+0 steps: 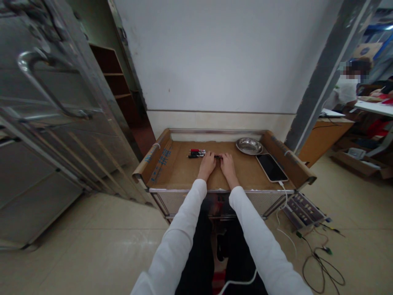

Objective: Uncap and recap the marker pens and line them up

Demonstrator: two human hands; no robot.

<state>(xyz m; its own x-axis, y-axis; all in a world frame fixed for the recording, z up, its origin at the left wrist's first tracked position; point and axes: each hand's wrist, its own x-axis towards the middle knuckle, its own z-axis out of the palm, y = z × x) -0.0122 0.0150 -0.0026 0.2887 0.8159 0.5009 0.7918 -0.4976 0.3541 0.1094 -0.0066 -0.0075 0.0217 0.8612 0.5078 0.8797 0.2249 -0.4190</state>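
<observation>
My left hand point(208, 164) and my right hand point(227, 165) meet over the middle of a cardboard-lined tray table point(181, 176). Fingers bent and closed, both grip a slim dark pen-like stick point(218, 157), of which only a short stretch shows between them. Just left of my left hand lie several slim red and black pen-like sticks point(195, 153) with silvery parts, side by side. Their right ends come close to my left fingertips; whether they touch I cannot tell.
A round metal dish point(249, 146) sits at the table's back right. In front of it lies a phone point(272, 167) with a white cable point(285, 194) hanging over the edge. Raised cardboard sides bound the table. A powered-looking box point(307, 211) and loose cables point(322, 262) lie on the floor.
</observation>
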